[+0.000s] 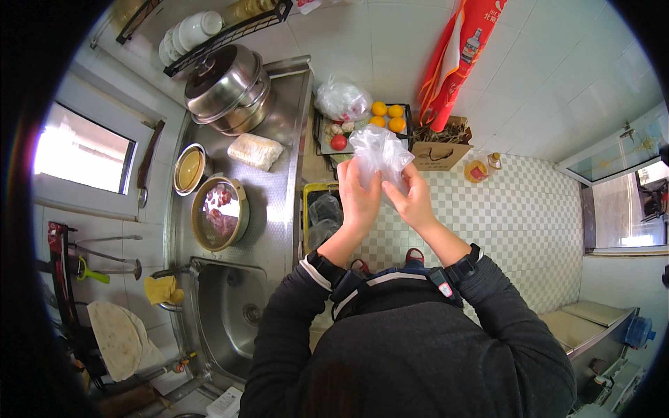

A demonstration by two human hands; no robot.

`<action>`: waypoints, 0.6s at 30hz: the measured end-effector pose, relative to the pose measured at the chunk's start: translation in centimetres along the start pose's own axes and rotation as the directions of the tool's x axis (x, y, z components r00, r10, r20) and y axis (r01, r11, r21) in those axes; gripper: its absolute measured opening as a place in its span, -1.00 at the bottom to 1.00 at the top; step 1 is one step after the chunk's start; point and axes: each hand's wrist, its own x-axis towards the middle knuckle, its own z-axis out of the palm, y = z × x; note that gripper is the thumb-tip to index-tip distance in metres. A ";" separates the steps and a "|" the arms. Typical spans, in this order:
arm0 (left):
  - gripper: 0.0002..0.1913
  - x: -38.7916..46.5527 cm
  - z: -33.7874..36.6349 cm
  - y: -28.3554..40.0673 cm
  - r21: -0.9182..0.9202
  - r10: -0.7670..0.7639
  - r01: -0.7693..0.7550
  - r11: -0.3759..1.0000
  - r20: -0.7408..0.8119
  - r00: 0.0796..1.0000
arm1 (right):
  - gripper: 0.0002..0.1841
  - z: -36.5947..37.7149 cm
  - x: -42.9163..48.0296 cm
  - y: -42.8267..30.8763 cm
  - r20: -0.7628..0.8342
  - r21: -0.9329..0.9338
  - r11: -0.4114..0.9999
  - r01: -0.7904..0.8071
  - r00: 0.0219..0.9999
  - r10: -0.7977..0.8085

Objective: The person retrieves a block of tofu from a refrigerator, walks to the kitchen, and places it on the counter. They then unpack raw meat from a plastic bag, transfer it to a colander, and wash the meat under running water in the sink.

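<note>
A crumpled clear plastic bag point(380, 151) is held up in front of me by both hands. My left hand point(361, 196) grips its left side, thumb inward, and my right hand point(410, 196) pinches its right side, the two thumbs nearly meeting. Beyond the bag, a rack tray point(328, 149) bears a tomato point(338, 142), garlic, several oranges point(395, 125) and a filled plastic bag point(343, 100). Below my left hand stands a yellow-rimmed bin point(307, 209) lined with dark plastic. Whether anything lies inside the held bag cannot be told.
Left, a steel counter point(272, 193) carries a steamer pot point(230, 91), a wrapped pale block point(255, 151), a steel bowl point(191, 170) and a basin point(241, 209) of meat in liquid, beside a sink point(230, 313). A paper bag point(441, 155) and an oil bottle point(493, 161) stand on the floor.
</note>
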 end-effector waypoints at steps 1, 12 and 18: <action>-0.52 -0.2 0.2 0.1 -0.021 0.034 -0.033 0.999 0.029 0.999 | -0.60 -0.1 0.0 0.1 0.057 0.090 0.995 -0.043 0.998 0.038; -0.49 -0.4 -1.4 0.7 -0.106 0.173 -0.167 0.980 0.045 0.984 | -0.69 -5.0 1.4 1.7 0.167 0.422 0.757 -0.500 0.863 0.477; -0.65 1.5 -1.9 0.2 -0.473 -0.390 0.665 0.578 0.556 0.734 | -0.62 -5.0 0.8 -0.3 0.304 0.373 0.734 -0.568 0.822 0.482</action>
